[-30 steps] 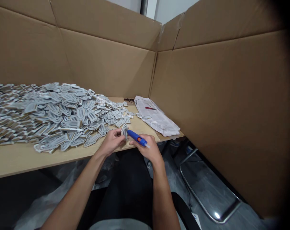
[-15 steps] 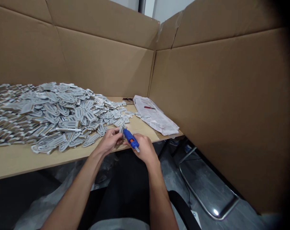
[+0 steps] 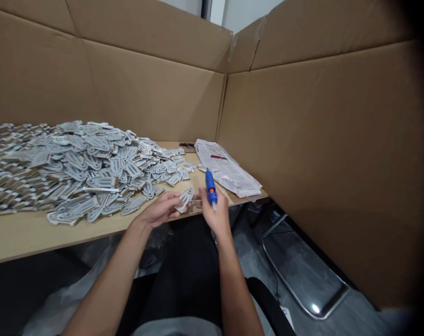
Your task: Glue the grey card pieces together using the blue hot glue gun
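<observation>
Between the fingers of my left hand (image 3: 160, 209) is a small grey-white pointed cutout piece (image 3: 186, 199), tilted above the table's front edge. My right hand (image 3: 216, 213) is wrapped round a blue hot glue gun (image 3: 210, 186), its nozzle directed away from me and a clear glue stick poking out at the rear. The gun is apart from the piece, a little to its right. A big heap of similar grey-white cutouts (image 3: 103, 163) spreads over the table left of my hands, with neat stacked rows at its far left.
A folded newspaper (image 3: 229, 175) with a red pen-like tool (image 3: 219, 157) lies at the right end of the wooden table (image 3: 30, 235). Tall cardboard walls (image 3: 156, 88) close off the back and right. A metal-framed chair (image 3: 303, 280) lies low at right.
My right hand has moved the glue gun right, away from the piece, and turned its nozzle forward. The piece in my left hand now shows its flat face.
</observation>
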A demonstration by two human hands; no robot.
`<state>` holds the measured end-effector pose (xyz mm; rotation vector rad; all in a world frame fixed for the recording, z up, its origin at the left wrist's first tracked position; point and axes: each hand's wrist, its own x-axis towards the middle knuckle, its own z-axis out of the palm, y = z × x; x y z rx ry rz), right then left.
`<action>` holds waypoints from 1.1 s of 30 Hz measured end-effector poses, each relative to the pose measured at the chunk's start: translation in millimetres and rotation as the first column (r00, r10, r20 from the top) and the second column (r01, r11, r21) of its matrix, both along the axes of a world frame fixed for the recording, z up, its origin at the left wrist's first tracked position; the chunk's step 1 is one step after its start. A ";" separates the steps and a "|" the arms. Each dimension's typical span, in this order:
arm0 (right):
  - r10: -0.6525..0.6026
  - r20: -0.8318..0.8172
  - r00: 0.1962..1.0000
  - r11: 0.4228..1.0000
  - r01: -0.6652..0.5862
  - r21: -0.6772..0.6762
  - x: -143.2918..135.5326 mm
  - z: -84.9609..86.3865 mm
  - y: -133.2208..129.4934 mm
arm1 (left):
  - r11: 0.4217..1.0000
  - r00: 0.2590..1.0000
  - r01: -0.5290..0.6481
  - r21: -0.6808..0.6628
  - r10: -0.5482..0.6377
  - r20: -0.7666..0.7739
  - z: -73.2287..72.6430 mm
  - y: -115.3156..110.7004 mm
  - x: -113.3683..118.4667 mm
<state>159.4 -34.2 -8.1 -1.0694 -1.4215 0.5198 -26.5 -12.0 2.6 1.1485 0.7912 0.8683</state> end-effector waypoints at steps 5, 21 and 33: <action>0.269 -0.358 0.894 0.949 -0.310 -0.060 -2.9 -0.6 15.2 | 0.992 0.986 0.122 -0.045 -0.126 -0.108 -0.5 -7.6 -0.8; 0.188 -0.077 0.979 0.982 -0.189 -0.004 3.8 13.0 1.9 | 0.986 0.983 0.149 -0.072 -0.155 -0.096 0.5 -7.9 0.5; 0.455 -0.275 0.847 0.874 -0.484 -0.047 11.6 12.0 1.1 | 0.993 0.996 0.072 -0.098 -0.076 -0.040 -6.0 -3.6 -0.7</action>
